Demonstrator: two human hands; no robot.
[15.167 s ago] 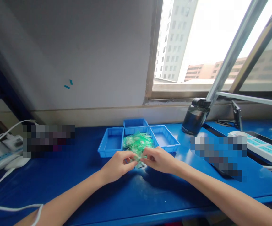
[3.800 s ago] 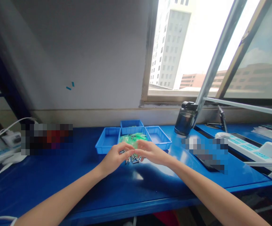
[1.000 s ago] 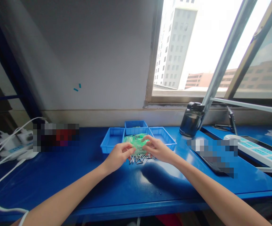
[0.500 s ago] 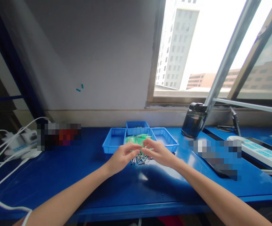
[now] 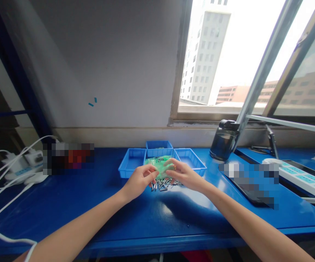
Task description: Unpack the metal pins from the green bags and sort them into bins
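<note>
A crinkled green plastic bag (image 5: 160, 168) is between my two hands, above the front of the middle blue bin. My left hand (image 5: 139, 182) pinches its left lower edge between thumb and fingers. On the other side, my right hand (image 5: 185, 175) has its fingers curled against the bag's right part, thumb apart from the forefinger. Small dark pieces show at the bag's upper edge, too small to name. Just below the bag, a loose pile of metal screws (image 5: 161, 185) lies on the blue table (image 5: 152, 222).
Blue plastic bins stand together: a left one (image 5: 123, 170), a right one (image 5: 199, 166) and one behind (image 5: 159, 144). A dark bottle (image 5: 224, 141) is at the back right, near a power strip (image 5: 304, 176). White cables (image 5: 7, 238) run along the left.
My hands have moved slightly apart, and more of the green bag shows between them. The bag has come forward over the bin's front edge, above the screws.
</note>
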